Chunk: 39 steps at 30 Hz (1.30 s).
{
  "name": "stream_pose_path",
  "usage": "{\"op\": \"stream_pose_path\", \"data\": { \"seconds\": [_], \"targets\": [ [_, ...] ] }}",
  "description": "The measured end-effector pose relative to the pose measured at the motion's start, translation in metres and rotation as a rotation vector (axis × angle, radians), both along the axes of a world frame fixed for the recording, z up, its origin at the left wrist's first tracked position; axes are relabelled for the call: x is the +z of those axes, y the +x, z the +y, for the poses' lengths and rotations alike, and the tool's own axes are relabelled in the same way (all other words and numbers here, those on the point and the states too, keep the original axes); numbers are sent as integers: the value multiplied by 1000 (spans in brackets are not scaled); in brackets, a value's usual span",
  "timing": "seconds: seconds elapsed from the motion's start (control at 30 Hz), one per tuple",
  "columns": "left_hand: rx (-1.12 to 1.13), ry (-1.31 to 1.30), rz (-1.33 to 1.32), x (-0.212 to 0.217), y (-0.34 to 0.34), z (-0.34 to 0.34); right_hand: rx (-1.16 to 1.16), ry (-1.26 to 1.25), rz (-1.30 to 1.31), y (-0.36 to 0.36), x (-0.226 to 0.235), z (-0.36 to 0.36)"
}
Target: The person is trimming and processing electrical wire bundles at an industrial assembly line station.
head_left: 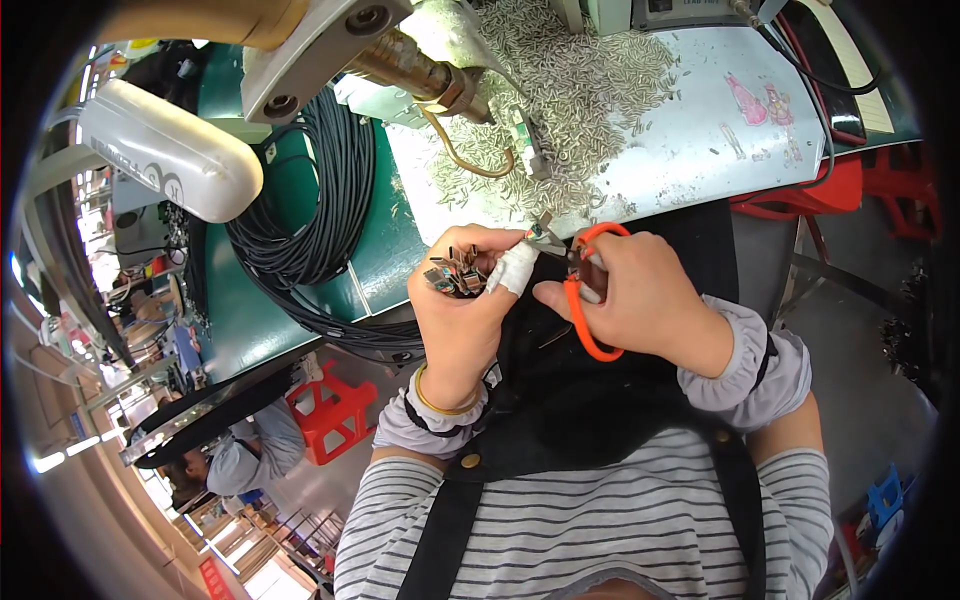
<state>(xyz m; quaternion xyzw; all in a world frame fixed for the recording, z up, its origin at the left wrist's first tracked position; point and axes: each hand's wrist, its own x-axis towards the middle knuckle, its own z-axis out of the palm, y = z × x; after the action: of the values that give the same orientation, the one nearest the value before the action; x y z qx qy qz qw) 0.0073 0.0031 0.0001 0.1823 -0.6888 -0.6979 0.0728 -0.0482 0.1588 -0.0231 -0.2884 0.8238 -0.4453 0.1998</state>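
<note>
My left hand point(458, 310) is closed around a bunch of small metal connectors point(458, 275), some with green and copper-coloured parts. White tape point(515, 268) wraps one of its digits. At that fingertip a single small connector piece point(540, 228) is pinched and sticks out. My right hand point(645, 295) grips a pair of scissors with orange loop handles point(580, 325). The scissors' blades point left and reach the pinched piece. Whether they are closed on it, I cannot tell.
A heap of small metal pins point(570, 110) covers a white board point(690, 150) ahead. Machine tooling point(430, 85) and a white lamp-like housing point(170, 150) overhang the left. Coiled black cable point(310, 200) lies on the green table. Red stools point(335, 415) and another person point(255, 455) are at lower left.
</note>
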Motion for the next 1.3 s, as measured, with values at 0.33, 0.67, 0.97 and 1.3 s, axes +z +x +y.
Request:
{"op": "stream_pose_path", "data": {
  "seconds": [0.33,0.67,0.97,1.3],
  "targets": [
    [-54,430,-160,-11,-50,-25,-290,-430,-669,-19,8,-8],
    [-136,488,-268,-9,-73,-41,-295,-449,-481,-64,0,-36],
    [-124,510,-232,-11,-69,-44,-274,-527,-514,-62,-3,-37],
    [-241,455,-278,0,-66,-43,-292,-556,-370,-55,-10,-38]
  ]
}}
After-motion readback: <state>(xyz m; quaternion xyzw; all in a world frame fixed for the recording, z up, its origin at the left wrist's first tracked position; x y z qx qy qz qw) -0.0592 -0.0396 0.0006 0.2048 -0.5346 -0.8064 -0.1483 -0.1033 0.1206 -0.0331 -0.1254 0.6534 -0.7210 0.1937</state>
